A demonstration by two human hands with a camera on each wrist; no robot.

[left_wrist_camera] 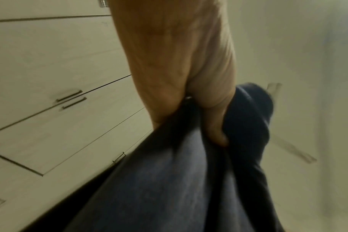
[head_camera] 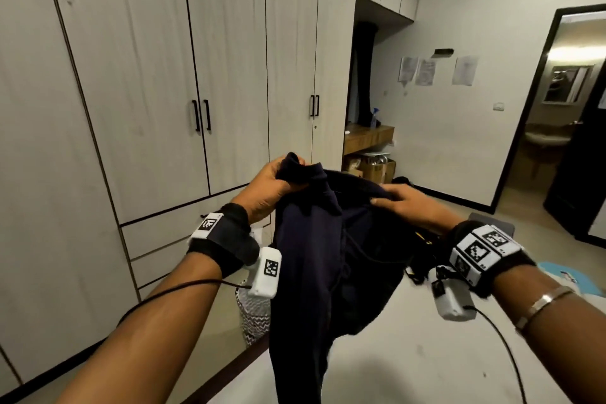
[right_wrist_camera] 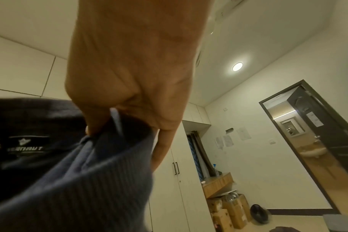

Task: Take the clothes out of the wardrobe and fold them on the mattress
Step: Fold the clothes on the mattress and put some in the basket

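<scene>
The left hand [head_camera: 267, 188] held a bunched corner of a dark navy garment [head_camera: 314, 272] in a closed grip, fingers and thumb curled round the cloth; the left wrist view showed the fabric squeezed between thumb and fingers [left_wrist_camera: 215, 133]. To the right of that grip, at about the same height, the right hand [head_camera: 401, 202] pinched another part of the garment's upper edge, and the right wrist view showed a ribbed edge caught between thumb and fingers [right_wrist_camera: 161, 149], with a woven label [right_wrist_camera: 25, 145] just to the left on the inside of the cloth. Below both grips the garment hung in loose folds above the pale mattress [head_camera: 426, 354]. Beyond the left grip stood the wardrobe [head_camera: 147, 75] with its doors closed. Past the right grip, under a wooden desk [head_camera: 367, 136], sat cardboard boxes [head_camera: 377, 169]; their contents could not be made out.
</scene>
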